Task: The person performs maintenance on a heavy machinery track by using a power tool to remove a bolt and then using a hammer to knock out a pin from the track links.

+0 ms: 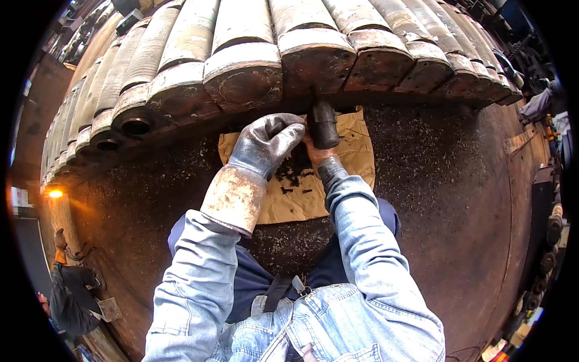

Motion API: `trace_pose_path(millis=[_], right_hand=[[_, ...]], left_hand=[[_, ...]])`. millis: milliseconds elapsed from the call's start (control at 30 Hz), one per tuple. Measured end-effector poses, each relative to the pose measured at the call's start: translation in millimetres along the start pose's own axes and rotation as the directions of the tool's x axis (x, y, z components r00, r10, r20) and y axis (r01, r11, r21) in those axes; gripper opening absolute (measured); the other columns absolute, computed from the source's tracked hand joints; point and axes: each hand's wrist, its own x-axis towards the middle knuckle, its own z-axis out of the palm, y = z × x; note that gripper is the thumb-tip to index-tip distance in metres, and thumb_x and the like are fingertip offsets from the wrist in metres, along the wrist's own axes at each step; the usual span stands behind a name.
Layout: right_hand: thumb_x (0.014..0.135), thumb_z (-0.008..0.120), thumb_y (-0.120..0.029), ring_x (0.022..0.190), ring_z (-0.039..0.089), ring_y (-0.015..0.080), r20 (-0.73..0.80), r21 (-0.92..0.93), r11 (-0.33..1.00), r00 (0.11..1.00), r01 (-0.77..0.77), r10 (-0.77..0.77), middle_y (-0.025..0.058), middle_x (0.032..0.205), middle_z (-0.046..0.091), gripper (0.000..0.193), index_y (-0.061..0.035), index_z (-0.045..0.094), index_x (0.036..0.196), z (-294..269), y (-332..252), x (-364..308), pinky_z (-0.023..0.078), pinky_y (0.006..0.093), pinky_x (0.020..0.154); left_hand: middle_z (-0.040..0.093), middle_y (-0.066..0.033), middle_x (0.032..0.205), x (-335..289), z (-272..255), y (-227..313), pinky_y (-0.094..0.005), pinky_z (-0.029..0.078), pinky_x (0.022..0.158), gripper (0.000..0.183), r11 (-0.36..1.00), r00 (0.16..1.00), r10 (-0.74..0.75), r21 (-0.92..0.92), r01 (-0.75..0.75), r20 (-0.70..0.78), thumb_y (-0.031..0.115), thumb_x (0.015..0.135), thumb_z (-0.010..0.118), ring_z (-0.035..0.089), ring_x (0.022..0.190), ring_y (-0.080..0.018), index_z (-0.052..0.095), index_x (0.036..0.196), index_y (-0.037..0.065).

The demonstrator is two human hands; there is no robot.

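A dark tool (324, 125) is seen over the right hand (321, 157), with the left hand (265, 143) held just beside it.
The left fingers are curled toward the thumb; whether anything is gripped cannot be told. The right fingers are mostly hidden by the tool, so their closure and hold cannot be told. The tool is thick, blunt and cylindrical. The left hand is covered by a stained grey glove with a rough, blotched cuff (234, 196). Creased brown paper (289, 210) is strewn with small dark pieces (286, 190); ahead, rusty-ended cylinders (242, 75) are lined up.
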Motion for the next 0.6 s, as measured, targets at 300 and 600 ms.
trace_pose_path(millis=[300,600], right_hand=[[0.09,0.079,-0.033,0.102,0.061,0.0235,0.11,-0.278,0.961,0.993,-0.003,0.035,0.0099,0.118,0.067,0.052,-0.0088,0.06,0.131,-39.6,-32.6,-3.9,0.049,0.0408,0.092],[0.088,0.075,-0.029,0.082,0.054,0.0153,0.239,0.029,0.997,0.969,-0.071,0.062,0.0003,0.082,0.061,0.022,-0.0098,0.067,0.095,-61.4,-64.7,-29.9,0.042,0.0334,0.079]], left_hand=[[0.075,-0.0021,0.103,14.5,-8.9,-14.5,-0.0246,0.055,0.084,0.02,0.998,0.997,-0.041,0.054,0.045,-0.067,0.013,0.098,0.071,0.066,0.093,-0.0078,0.074,0.115,0.002],[0.075,-0.0008,0.097,30.1,-9.8,-27.4,-0.0278,0.053,0.084,0.023,0.974,0.967,-0.22,-0.09,0.209,-0.131,0.021,0.092,0.08,0.065,0.088,-0.0091,0.077,0.107,0.005]])
